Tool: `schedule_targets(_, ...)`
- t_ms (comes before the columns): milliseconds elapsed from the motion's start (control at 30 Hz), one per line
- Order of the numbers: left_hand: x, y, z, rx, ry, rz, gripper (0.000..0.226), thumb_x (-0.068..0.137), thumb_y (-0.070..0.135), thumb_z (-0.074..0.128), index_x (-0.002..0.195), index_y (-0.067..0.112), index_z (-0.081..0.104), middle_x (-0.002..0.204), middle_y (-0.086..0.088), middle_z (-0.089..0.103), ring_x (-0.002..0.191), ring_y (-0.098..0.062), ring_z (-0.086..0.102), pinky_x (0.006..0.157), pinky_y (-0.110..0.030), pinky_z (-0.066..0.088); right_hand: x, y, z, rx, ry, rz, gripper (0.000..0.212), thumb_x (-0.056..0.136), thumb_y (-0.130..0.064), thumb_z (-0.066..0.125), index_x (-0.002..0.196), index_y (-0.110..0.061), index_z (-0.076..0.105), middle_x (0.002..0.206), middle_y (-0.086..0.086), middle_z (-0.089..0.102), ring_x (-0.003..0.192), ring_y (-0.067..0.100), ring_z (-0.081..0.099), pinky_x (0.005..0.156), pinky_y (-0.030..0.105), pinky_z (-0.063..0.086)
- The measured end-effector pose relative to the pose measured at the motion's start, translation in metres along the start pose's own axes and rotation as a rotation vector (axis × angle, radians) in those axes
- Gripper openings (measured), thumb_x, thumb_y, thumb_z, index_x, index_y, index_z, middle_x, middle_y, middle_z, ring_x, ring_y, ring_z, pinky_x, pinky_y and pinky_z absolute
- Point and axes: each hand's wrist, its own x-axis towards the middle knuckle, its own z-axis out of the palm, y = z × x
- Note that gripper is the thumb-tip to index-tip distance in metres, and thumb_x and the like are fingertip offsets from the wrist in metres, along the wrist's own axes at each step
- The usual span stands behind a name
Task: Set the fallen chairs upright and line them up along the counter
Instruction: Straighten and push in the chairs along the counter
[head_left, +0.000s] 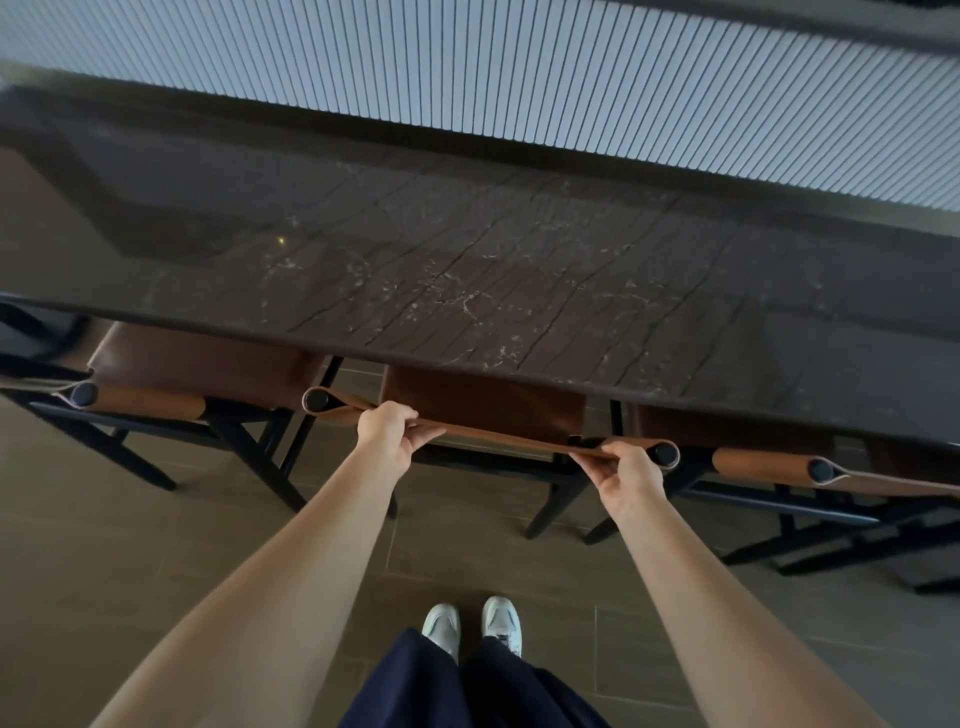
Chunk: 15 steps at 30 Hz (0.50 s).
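Three chairs with brown leather seats and black frames stand upright, tucked under the dark stone counter (519, 291). The middle chair (488, 402) is right in front of me. My left hand (389, 431) grips the left part of its tan leather backrest strap (498, 440). My right hand (623, 470) grips the same strap near its right post. The left chair (197, 364) and the right chair (763, 460) stand on either side, close to the middle one.
A ribbed white panel (519, 67) runs behind the counter. Brown floor tiles (130, 545) spread under me, and my shoes (470, 623) stand just behind the middle chair. Black chair legs splay out over the floor left and right.
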Motion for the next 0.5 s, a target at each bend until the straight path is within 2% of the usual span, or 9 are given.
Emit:
schedule_targets(167, 0.004, -0.001, 0.007, -0.025, 0.009, -0.009, 0.039, 0.093, -0.013, 0.045, 0.13, 0.001, 0.047, 0.123, -0.025, 0.053, 0.096, -0.042, 0.063, 0.074, -0.047, 0.058, 0.006, -0.006, 0.002, -0.002, -0.005, -0.005, 0.039, 0.092, 0.014, 0.046, 0.129, 0.001, 0.047, 0.126, 0.028, 0.049, 0.106, 0.046, 0.059, 0.063, 0.051, 0.058)
schedule_targets(233, 0.005, 0.0, 0.01, -0.041, 0.006, -0.01, 0.034, 0.093, -0.013, 0.045, 0.124, 0.002, 0.048, 0.121, -0.025, 0.053, 0.097, -0.042, 0.062, 0.08, -0.05, 0.058, 0.01, -0.009, 0.004, 0.014, 0.01, -0.009, 0.041, 0.092, 0.014, 0.047, 0.131, 0.0, 0.046, 0.127, 0.027, 0.048, 0.107, 0.046, 0.058, 0.066, 0.051, 0.058)
schedule_targets(300, 0.007, 0.003, 0.013, -0.055, 0.021, -0.004, 0.032, 0.093, -0.014, 0.045, 0.119, 0.004, 0.047, 0.121, -0.025, 0.053, 0.098, -0.043, 0.061, 0.083, -0.052, 0.057, 0.011, -0.011, 0.007, 0.034, 0.018, -0.009, 0.037, 0.093, 0.013, 0.047, 0.128, 0.0, 0.047, 0.126, 0.026, 0.047, 0.11, 0.047, 0.057, 0.076, 0.053, 0.057)
schedule_targets(367, 0.01, 0.003, 0.014, -0.05, 0.036, 0.008, 0.038, 0.092, -0.014, 0.045, 0.125, 0.005, 0.047, 0.122, -0.024, 0.052, 0.092, -0.042, 0.061, 0.084, -0.053, 0.056, 0.009, -0.011, 0.008, 0.037, 0.012, -0.002, 0.032, 0.094, 0.011, 0.047, 0.124, 0.0, 0.048, 0.124, 0.026, 0.048, 0.109, 0.046, 0.057, 0.083, 0.054, 0.056)
schedule_targets(500, 0.008, 0.003, 0.011, -0.016, 0.02, 0.017, 0.038, 0.093, -0.013, 0.046, 0.127, 0.005, 0.047, 0.122, -0.024, 0.054, 0.083, -0.038, 0.062, 0.086, -0.052, 0.056, 0.002, -0.01, 0.004, 0.016, -0.027, -0.003, 0.031, 0.096, 0.005, 0.049, 0.127, -0.001, 0.048, 0.118, 0.024, 0.055, 0.098, 0.039, 0.063, 0.08, 0.05, 0.057)
